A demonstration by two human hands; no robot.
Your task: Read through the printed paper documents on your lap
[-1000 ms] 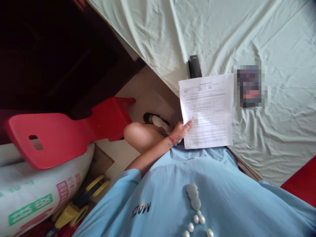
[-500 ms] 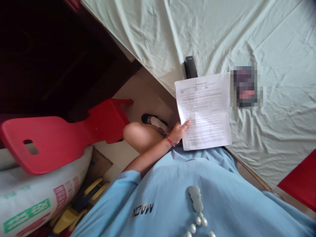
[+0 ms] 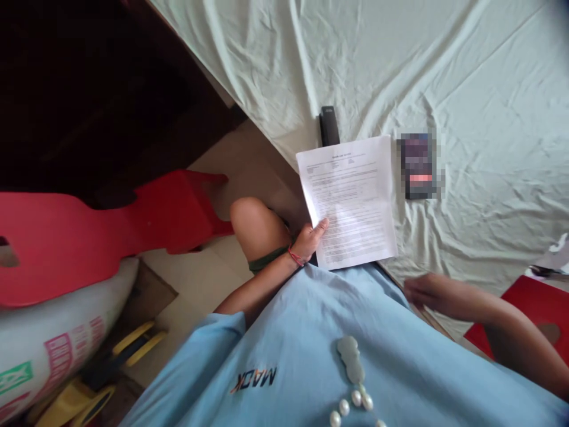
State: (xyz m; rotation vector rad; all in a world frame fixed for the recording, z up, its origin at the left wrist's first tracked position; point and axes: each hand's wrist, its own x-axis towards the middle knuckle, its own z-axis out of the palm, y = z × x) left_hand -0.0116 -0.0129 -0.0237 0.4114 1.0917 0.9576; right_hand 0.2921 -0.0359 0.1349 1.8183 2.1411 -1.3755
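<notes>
While both hands are in view, the area farthest left of the left hand (image 3: 309, 242) is taken up by a dark expanse (image 3: 89, 89), details not discernible, with a red chair (image 3: 80, 237) in front of it. Closer to the wearer on that side are a printed white sack (image 3: 75, 332) and a yellow-and-black object (image 3: 66, 406), type not determined. Pale floor (image 3: 200, 273) runs between these and the left hand. Ahead of both hands spreads a wrinkled pale-green cloth (image 3: 400, 71). Count, left to right: one red chair, one sack, one yellow-and-black object; one left hand, red bracelet (image 3: 295, 256) at the wrist, gripping the left edge of one printed paper (image 3: 355, 196), thumb on top. Further sheets beneath cannot be confirmed. The paper extends forward and right from that hand. One black object (image 3: 329, 126) lies on the cloth beyond the paper's top edge; one dark rectangular item (image 3: 418, 166), pixelated, lies to the paper's right, ahead of the right hand (image 3: 429, 292). That hand is blurred, apart from the paper; whether it is open or closed cannot be told. One red item (image 3: 518, 299) shows beyond its wrist.
</notes>
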